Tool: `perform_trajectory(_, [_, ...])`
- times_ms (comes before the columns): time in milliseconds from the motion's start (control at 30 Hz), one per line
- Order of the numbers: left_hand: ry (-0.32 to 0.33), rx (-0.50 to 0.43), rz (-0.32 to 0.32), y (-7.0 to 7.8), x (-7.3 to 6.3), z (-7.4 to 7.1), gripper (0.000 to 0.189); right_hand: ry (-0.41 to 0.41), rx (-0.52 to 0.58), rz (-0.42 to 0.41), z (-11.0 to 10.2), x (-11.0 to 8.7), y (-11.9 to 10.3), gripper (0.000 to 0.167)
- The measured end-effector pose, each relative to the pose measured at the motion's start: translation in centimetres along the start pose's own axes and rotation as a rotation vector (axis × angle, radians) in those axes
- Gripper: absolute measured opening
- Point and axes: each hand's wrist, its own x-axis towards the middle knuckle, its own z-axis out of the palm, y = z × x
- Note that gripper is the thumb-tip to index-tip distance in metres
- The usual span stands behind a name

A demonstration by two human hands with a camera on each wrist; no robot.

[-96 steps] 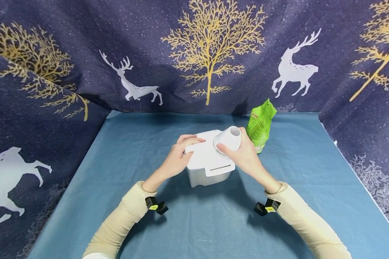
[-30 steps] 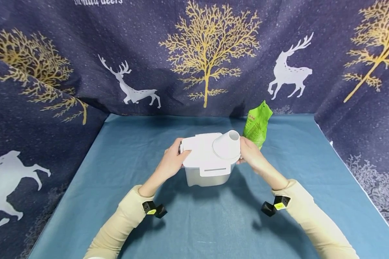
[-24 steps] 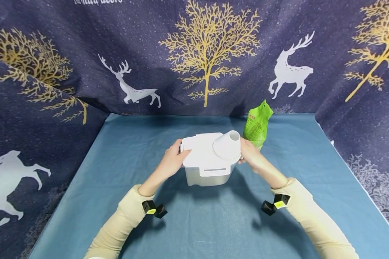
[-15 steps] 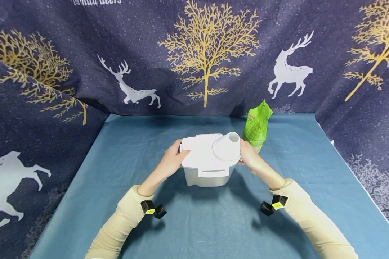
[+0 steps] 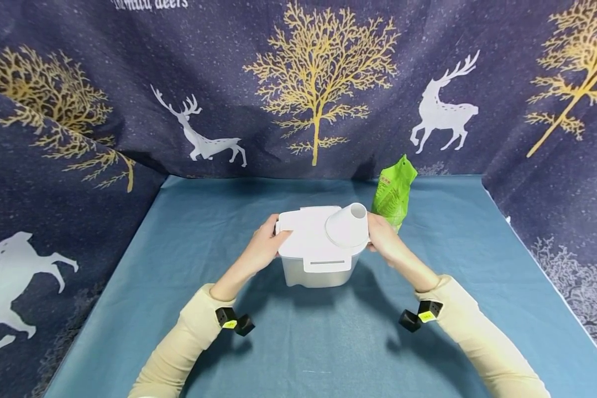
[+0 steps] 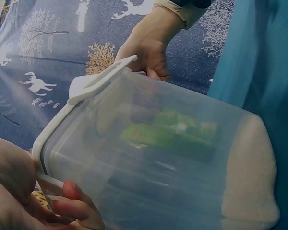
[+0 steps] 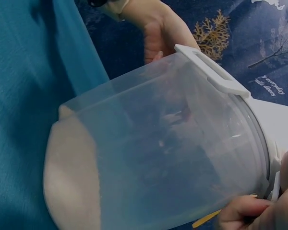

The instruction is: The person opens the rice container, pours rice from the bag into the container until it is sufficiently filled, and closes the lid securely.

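Note:
A translucent storage container with a white lid stands mid-table. A white cone-shaped piece with an open top sits at the lid's right end. My left hand grips the left end, thumb on top of the lid and fingers curled by the side latch in the left wrist view. At the opposite end, my right hand holds the rim, its fingers bent by a side latch in the right wrist view. The front latch hangs down. Inside, a pale, fine-grained layer lies at the bottom.
A green bag stands upright just behind my right hand. The table has a blue cloth. A dark backdrop with trees and deer rises behind and at the sides.
About three seconds ago my right hand held the white cone; now it grips the container's right end. The front latch has swung down, and my left hand has shifted to the left end.

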Motion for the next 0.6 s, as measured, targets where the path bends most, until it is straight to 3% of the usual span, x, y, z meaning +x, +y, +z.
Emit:
perform_trajectory(167, [-0.002,0.004,-0.03,-0.1,0.1,0.0,0.047,0.077,-0.148,-0.016,-0.1,-0.1,0.0,0.038])
perform_trajectory(267, [-0.008,0.0,-0.031,-0.1,0.1,-0.1,0.047,0.174,-0.314,-0.096,-0.1,-0.4,0.1,0.04])
perform_trajectory(367, [-0.021,-0.009,-0.021,-0.2,0.1,-0.1,0.047,0.254,-0.376,-0.221,0.1,-0.7,0.2,0.048])
perform_trajectory(467, [-0.04,-0.024,-0.009,-0.2,0.1,-0.1,0.047,0.284,-0.333,-0.368,0.5,-0.9,0.4,0.057])
perform_trajectory(600, [-0.067,-0.052,0.0,-0.1,0.0,-0.1,0.048,0.267,-0.238,-0.572,1.0,-0.9,0.5,0.06])
